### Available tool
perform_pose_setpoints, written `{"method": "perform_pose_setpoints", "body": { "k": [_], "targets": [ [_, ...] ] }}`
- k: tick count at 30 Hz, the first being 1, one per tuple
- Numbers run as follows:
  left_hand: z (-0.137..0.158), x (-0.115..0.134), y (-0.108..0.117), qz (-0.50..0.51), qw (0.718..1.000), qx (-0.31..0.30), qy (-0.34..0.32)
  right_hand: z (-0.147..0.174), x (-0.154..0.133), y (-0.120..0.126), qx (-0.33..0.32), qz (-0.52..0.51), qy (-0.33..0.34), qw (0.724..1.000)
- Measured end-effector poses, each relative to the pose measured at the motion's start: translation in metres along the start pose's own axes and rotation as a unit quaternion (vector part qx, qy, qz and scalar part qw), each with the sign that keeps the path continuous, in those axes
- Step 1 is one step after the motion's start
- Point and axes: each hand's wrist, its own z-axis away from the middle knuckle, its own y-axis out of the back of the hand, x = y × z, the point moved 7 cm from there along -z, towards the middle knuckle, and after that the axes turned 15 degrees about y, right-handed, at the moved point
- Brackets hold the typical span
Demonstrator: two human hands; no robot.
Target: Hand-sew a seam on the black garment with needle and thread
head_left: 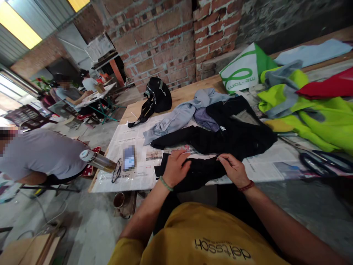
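Observation:
A black garment (202,171) lies at the near edge of the table, with a long part of it stretched between my hands. My left hand (176,168) rests on its left part, fingers extended and slightly apart. At the right end, my right hand (234,171) is closed in a pinch at the edge of the cloth. What sits between those fingertips is too small to make out. Just beyond, a black jacket (242,138) with a small white logo is spread out beside a grey-blue garment (176,119).
Newspaper (107,183) covers the table. Large scissors (317,162) lie at right, near yellow-green clothing (317,121) and a green-white bag (245,70). A black bag (158,95), phone (129,158), glasses (117,171) and tilted-looking bottle (97,161) are leftward. A person (46,156) sits at left.

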Motion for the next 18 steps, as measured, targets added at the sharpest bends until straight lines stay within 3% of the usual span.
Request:
{"method": "perform_pose_setpoints", "body": {
  "k": [2,5,13,18],
  "targets": [
    [-0.009,0.022,-0.025,0.014,0.999,-0.042,-0.015,-0.001,-0.003,0.002,0.012,-0.005,0.005,1.000],
    [-0.011,0.037,-0.048,0.003,0.999,-0.035,-0.007,-0.004,-0.007,0.009,0.044,-0.014,0.022,0.999],
    [0.016,0.061,-0.072,-0.094,0.990,0.062,-0.087,-0.003,0.012,0.010,0.051,-0.055,-0.039,0.996],
    [-0.009,0.048,-0.077,-0.138,0.988,0.061,-0.022,-0.003,0.013,0.010,0.046,-0.049,-0.057,0.996]
  ]
}}
